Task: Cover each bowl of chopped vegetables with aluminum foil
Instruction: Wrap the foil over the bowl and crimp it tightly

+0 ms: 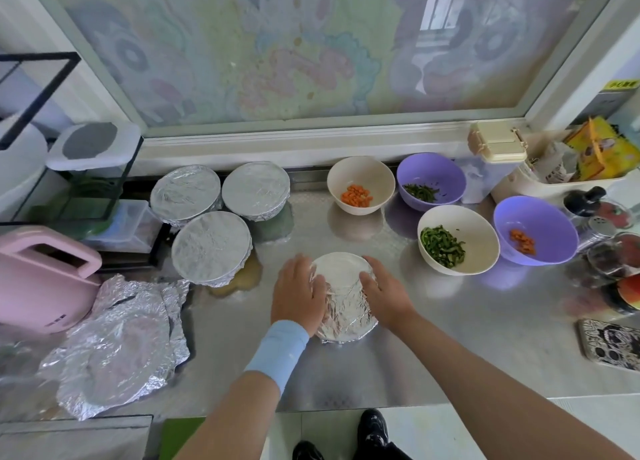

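Left of foil-wrapped bowl (343, 298): three covered bowls (211, 246); right, four uncovered bowls (479, 239).

I see a pink appliance (45, 279) well left of the left hand (299, 293), a patterned phone (611, 345) far right of it.

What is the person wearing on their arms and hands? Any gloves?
No gloves: the left hand and right hand are bare. A light blue wristband wraps the left wrist like a soft cuff. The right arm has no sleeve, and I see no watch or rings.
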`<state>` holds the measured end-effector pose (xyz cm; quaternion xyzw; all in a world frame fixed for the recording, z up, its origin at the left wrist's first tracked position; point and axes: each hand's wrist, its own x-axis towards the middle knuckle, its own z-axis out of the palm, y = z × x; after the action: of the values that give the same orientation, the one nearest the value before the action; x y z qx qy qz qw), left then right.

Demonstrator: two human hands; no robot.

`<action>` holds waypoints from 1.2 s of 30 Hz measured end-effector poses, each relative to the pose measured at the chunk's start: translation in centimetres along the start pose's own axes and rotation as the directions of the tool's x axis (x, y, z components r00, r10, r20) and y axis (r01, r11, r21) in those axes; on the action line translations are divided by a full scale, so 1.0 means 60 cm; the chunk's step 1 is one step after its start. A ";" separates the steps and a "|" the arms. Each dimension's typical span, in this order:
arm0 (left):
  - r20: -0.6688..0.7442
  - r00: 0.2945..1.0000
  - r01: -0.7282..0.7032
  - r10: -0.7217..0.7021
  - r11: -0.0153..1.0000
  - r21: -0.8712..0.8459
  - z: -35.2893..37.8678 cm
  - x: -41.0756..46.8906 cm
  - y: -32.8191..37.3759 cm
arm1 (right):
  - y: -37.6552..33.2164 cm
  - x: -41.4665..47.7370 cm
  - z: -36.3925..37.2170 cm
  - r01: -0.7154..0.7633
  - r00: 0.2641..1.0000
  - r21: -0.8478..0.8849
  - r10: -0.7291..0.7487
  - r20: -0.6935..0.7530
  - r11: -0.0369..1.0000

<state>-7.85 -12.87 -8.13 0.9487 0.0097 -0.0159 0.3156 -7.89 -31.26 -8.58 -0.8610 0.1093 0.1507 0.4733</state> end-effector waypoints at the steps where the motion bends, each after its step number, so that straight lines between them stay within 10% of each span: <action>1: 0.060 0.995 -0.085 0.084 0.996 0.019 0.001 0.017 0.007 | -0.001 0.004 0.002 0.001 1.000 -0.042 0.000 0.027 0.999; 11: 0.067 0.980 -0.193 0.187 0.977 0.089 0.043 0.050 0.002 | -0.011 -0.035 0.067 0.010 0.982 -0.078 -0.024 -0.189 0.997; 20: 0.086 0.992 0.110 -0.089 0.953 -0.283 0.016 0.030 -0.016 | -0.008 -0.042 0.057 -0.095 0.969 0.063 0.107 -0.223 0.993; 28: 0.158 0.920 0.385 -0.359 0.748 -0.541 -0.032 0.026 -0.039 | -0.055 -0.009 0.096 -0.266 0.960 0.376 0.278 0.023 0.888; 36: 0.216 0.936 0.342 -0.279 0.868 -0.360 -0.057 0.039 -0.080 | -0.071 0.032 0.101 -0.233 0.972 0.345 0.230 0.052 0.909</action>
<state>-5.53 -6.95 -8.37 0.8479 0.1408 -0.1388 0.4920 -5.67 -23.98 -9.03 -0.7435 0.2333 0.1882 0.5978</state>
